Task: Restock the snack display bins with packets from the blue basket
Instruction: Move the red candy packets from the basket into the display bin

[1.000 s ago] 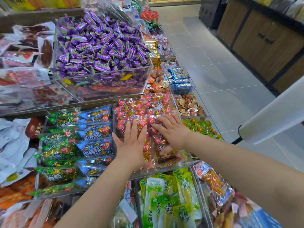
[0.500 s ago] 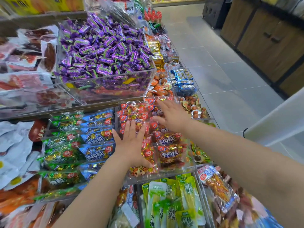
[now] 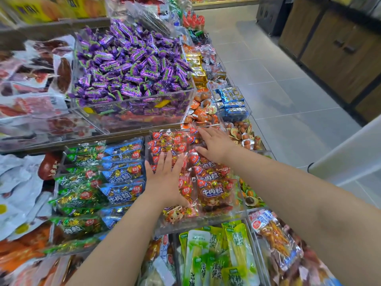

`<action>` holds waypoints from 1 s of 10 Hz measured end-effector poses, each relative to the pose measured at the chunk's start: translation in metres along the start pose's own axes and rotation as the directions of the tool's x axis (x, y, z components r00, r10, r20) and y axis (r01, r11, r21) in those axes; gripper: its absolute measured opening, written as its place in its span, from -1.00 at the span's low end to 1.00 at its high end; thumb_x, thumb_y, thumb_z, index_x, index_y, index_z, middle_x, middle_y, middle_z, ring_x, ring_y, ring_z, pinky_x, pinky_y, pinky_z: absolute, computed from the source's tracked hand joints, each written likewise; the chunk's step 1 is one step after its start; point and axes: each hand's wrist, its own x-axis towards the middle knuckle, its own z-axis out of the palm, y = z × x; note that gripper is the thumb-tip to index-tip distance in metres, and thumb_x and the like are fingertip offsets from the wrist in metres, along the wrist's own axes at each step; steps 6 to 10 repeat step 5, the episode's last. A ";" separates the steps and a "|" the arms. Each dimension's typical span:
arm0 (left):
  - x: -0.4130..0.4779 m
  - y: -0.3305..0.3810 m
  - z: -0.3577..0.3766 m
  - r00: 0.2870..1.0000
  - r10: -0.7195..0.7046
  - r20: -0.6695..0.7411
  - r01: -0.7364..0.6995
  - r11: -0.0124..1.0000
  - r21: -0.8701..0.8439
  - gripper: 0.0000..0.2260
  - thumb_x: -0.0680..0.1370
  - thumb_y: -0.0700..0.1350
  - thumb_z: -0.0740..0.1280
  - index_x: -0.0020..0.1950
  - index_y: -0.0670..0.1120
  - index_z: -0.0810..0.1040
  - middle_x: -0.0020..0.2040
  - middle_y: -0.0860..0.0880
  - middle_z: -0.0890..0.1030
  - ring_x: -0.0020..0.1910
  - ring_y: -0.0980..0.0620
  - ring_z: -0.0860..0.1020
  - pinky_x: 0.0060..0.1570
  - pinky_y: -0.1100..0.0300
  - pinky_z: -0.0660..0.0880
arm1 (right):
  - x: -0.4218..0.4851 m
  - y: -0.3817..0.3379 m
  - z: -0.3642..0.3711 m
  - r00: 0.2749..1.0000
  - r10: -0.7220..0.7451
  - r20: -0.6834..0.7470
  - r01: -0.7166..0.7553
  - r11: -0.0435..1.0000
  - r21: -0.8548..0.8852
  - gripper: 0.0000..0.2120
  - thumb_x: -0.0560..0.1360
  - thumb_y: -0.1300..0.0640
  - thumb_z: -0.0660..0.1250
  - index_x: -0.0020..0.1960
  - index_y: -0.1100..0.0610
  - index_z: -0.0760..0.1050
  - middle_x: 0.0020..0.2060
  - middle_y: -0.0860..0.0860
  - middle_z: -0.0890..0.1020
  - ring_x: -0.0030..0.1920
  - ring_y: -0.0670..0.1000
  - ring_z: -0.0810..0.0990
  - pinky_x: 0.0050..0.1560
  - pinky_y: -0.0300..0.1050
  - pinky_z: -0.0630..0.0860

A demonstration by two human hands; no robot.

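Left hand point(image 3: 167, 182) and right hand point(image 3: 216, 145), fingers spread flat, gripping nothing, pressed on red packets point(image 3: 212, 193) heaped in clear bin point(image 3: 206, 220); blue basket out of view; risk: slick packets sliding over the front edge under pressure.

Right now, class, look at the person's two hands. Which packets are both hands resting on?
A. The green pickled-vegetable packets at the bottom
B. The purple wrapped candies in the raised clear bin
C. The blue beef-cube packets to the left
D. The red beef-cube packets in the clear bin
D: the left hand and the right hand both lie flat, fingers spread, on the red beef-cube packets, gripping nothing.
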 end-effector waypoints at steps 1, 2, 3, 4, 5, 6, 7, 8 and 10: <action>-0.004 -0.002 0.001 1.000 0.026 -0.016 -0.026 1.000 0.001 0.28 0.16 0.46 0.42 0.43 0.16 -0.52 0.44 -0.08 -0.54 0.39 -0.11 -0.55 0.31 -0.33 -0.40 | -0.010 -0.005 -0.001 0.996 0.053 -0.078 -0.047 0.996 0.074 -0.36 0.57 -0.19 0.09 0.54 0.08 0.03 0.52 0.06 0.13 0.52 0.10 0.02 0.50 0.05 -0.07; -0.017 -0.009 0.006 0.994 0.068 -0.086 -0.072 0.997 -0.036 0.27 0.11 0.51 0.39 0.43 0.23 -0.50 0.40 -0.05 -0.58 0.33 -0.09 -0.62 0.28 -0.28 -0.46 | -0.046 -0.012 0.005 0.959 0.106 -0.261 -0.037 0.966 0.255 -0.49 0.56 -0.05 0.20 0.45 0.12 0.27 0.46 0.09 0.26 0.48 0.10 0.13 0.47 -0.02 0.00; -0.036 -0.013 0.009 0.973 0.086 -0.216 -0.111 0.988 -0.108 0.09 0.17 0.51 0.34 0.54 0.25 -0.16 0.54 -0.04 -0.36 0.44 -0.05 -0.50 0.34 -0.23 -0.42 | -0.092 -0.022 0.018 0.911 0.146 -0.386 0.018 0.920 0.391 -0.62 0.54 0.06 0.28 0.32 0.16 0.45 0.34 0.08 0.41 0.39 0.06 0.28 0.41 -0.13 0.11; -0.058 -0.011 0.015 0.896 0.032 -0.444 -0.150 0.961 -0.234 -0.28 0.39 0.33 0.36 0.49 0.15 0.27 0.58 -0.05 -0.01 0.55 -0.07 -0.20 0.46 -0.18 -0.30 | -0.130 -0.031 0.034 0.887 0.185 -0.423 0.016 0.903 0.429 -0.66 0.52 0.12 0.31 0.27 0.16 0.50 0.27 0.07 0.46 0.34 0.06 0.33 0.37 -0.18 0.14; -0.079 -0.001 0.024 0.824 -0.129 -0.551 -0.118 0.914 -0.389 -0.56 0.49 0.07 0.39 0.35 0.04 0.48 0.48 -0.07 0.29 0.53 -0.08 0.06 0.50 -0.15 -0.07 | -0.157 -0.040 0.047 0.882 0.251 -0.398 -0.047 0.889 0.456 -0.65 0.51 0.15 0.31 0.29 0.16 0.48 0.27 0.05 0.44 0.33 0.05 0.32 0.37 -0.15 0.19; -0.079 -0.001 0.024 0.824 -0.129 -0.551 -0.118 0.914 -0.389 -0.56 0.49 0.07 0.39 0.35 0.04 0.48 0.48 -0.07 0.29 0.53 -0.08 0.06 0.50 -0.15 -0.07 | -0.157 -0.040 0.047 0.882 0.251 -0.398 -0.047 0.889 0.456 -0.65 0.51 0.15 0.31 0.29 0.16 0.48 0.27 0.05 0.44 0.33 0.05 0.32 0.37 -0.15 0.19; -0.079 -0.001 0.024 0.824 -0.129 -0.551 -0.118 0.914 -0.389 -0.56 0.49 0.07 0.39 0.35 0.04 0.48 0.48 -0.07 0.29 0.53 -0.08 0.06 0.50 -0.15 -0.07 | -0.157 -0.040 0.047 0.882 0.251 -0.398 -0.047 0.889 0.456 -0.65 0.51 0.15 0.31 0.29 0.16 0.48 0.27 0.05 0.44 0.33 0.05 0.32 0.37 -0.15 0.19; -0.079 -0.001 0.024 0.824 -0.129 -0.551 -0.118 0.914 -0.389 -0.56 0.49 0.07 0.39 0.35 0.04 0.48 0.48 -0.07 0.29 0.53 -0.08 0.06 0.50 -0.15 -0.07 | -0.157 -0.040 0.047 0.882 0.251 -0.398 -0.047 0.889 0.456 -0.65 0.51 0.15 0.31 0.29 0.16 0.48 0.27 0.05 0.44 0.33 0.05 0.32 0.37 -0.15 0.19; -0.079 -0.001 0.024 0.824 -0.129 -0.551 -0.118 0.914 -0.389 -0.56 0.49 0.07 0.39 0.35 0.04 0.48 0.48 -0.07 0.29 0.53 -0.08 0.06 0.50 -0.15 -0.07 | -0.157 -0.040 0.047 0.882 0.251 -0.398 -0.047 0.889 0.456 -0.65 0.51 0.15 0.31 0.29 0.16 0.48 0.27 0.05 0.44 0.33 0.05 0.32 0.37 -0.15 0.19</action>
